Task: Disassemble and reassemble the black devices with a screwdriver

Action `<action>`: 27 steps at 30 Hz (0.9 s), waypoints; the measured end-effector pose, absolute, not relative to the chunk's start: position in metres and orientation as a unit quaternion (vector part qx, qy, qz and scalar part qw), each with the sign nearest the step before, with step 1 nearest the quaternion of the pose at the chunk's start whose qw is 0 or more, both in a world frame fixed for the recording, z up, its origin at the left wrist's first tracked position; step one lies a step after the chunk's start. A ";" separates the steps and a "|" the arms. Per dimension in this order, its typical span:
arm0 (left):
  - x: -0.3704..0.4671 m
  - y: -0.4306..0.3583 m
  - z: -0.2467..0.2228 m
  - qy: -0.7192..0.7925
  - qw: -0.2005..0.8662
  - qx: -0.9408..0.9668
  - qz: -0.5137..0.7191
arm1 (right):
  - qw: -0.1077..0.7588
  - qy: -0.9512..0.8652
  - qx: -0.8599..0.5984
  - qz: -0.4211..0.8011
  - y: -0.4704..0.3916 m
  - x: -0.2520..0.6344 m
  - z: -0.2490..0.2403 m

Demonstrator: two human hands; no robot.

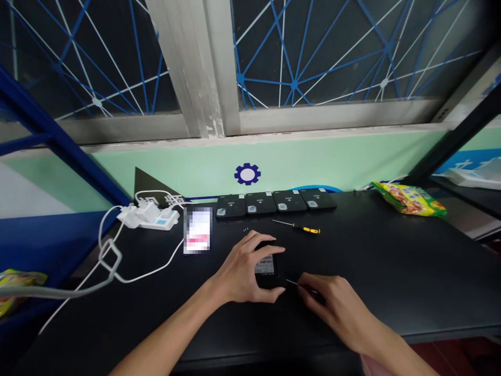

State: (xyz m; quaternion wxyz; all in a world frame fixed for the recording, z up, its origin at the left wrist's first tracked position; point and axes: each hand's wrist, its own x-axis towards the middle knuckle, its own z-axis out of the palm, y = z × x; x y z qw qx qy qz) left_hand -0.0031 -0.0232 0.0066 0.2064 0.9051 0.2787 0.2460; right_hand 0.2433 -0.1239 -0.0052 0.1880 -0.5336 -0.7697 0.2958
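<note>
My left hand (250,269) is closed around a small black device (270,279) with a pale label, thumb at its near edge and fingers over its far edge. To the right, my right hand (332,300) grips a thin tool with a metal shaft (291,282); the shaft points left at the device's near right corner. Whether its tip touches the device cannot be made out. Beyond my hands lies a yellow and black screwdriver (307,228). A few tiny screws (246,230) rest on the black table (371,266) left of it.
Several flat black devices (261,203) line the table's back edge. A lit phone (198,230) lies left of them, beside a white power strip (156,216) with trailing cables (152,271). A yellow-green snack bag (410,199) sits at the back right.
</note>
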 end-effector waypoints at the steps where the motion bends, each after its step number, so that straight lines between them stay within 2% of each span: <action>1: -0.003 -0.023 0.007 0.279 0.208 0.904 0.247 | 0.182 -0.772 -0.534 0.293 -0.123 0.243 -0.004; 9: -0.003 -0.024 0.003 0.256 0.200 0.906 0.272 | 0.173 -0.760 -0.539 0.320 -0.120 0.252 0.003; 16: -0.004 -0.024 0.002 0.236 0.235 0.888 0.318 | 0.219 -0.729 -0.528 0.377 -0.113 0.288 0.013; 20: -0.007 -0.024 0.006 0.239 0.251 0.871 0.349 | 0.340 -0.687 -0.572 0.291 -0.089 0.317 0.016; 22: -0.008 -0.023 0.007 0.245 0.249 0.869 0.351 | 0.371 -0.671 -0.598 0.233 -0.069 0.332 0.013; 27: -0.010 -0.019 0.004 0.251 0.236 0.874 0.344 | 0.309 -0.719 -0.599 0.170 -0.020 0.364 -0.013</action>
